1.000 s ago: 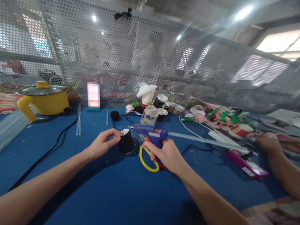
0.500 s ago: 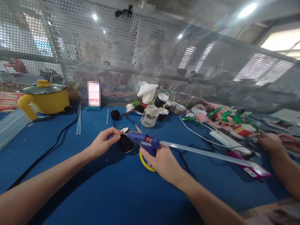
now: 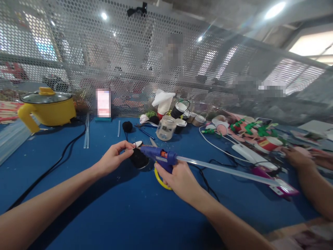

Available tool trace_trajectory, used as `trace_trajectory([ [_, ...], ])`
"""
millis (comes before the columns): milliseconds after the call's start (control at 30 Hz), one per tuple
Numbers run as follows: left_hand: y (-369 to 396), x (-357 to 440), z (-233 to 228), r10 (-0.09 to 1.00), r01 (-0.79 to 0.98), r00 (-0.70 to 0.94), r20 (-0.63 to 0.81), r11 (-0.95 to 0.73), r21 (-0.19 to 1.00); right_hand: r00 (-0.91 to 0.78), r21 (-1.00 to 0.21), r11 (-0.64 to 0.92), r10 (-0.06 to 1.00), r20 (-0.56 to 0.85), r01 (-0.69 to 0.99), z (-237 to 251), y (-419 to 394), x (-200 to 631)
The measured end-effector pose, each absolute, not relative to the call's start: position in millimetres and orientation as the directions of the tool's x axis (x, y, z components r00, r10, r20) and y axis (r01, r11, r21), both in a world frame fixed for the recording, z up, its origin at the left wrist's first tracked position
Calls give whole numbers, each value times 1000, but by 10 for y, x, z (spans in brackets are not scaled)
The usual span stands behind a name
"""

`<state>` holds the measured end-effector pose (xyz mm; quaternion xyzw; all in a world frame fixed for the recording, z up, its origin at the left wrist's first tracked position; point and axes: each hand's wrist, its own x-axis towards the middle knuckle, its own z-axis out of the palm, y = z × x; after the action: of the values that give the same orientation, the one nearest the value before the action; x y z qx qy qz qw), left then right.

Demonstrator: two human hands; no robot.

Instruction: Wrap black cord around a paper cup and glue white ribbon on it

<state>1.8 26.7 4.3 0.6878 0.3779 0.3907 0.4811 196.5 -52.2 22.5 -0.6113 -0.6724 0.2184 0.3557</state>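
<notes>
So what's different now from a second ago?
The right hand has brought the glue gun left and lower, so its front end now overlaps the rim of the black cup in view; the glue stick swung down too. Nothing was picked up or let go. The left hand stays at the rim, seemingly pinching black thread.

I can't make out whether the nozzle of the glue gun (image 3: 158, 155) touches the black cup (image 3: 139, 159); its tip blurs into the dark. From here, the right hand (image 3: 182, 176) hides the gun's grip and most of the yellow-handled scissors (image 3: 159, 180). My view crops the left forearm (image 3: 57, 191) at eight o'clock and a co-worker's arm (image 3: 312, 180) at four. Near ten, the phone screen (image 3: 103, 103) is pixelated.
</notes>
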Motion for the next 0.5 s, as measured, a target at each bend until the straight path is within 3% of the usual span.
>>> trace_trajectory([
  [500,266,20,58,875,87,449,180,-243,966,33,-743,125,980,194,657,246,-521,1997],
])
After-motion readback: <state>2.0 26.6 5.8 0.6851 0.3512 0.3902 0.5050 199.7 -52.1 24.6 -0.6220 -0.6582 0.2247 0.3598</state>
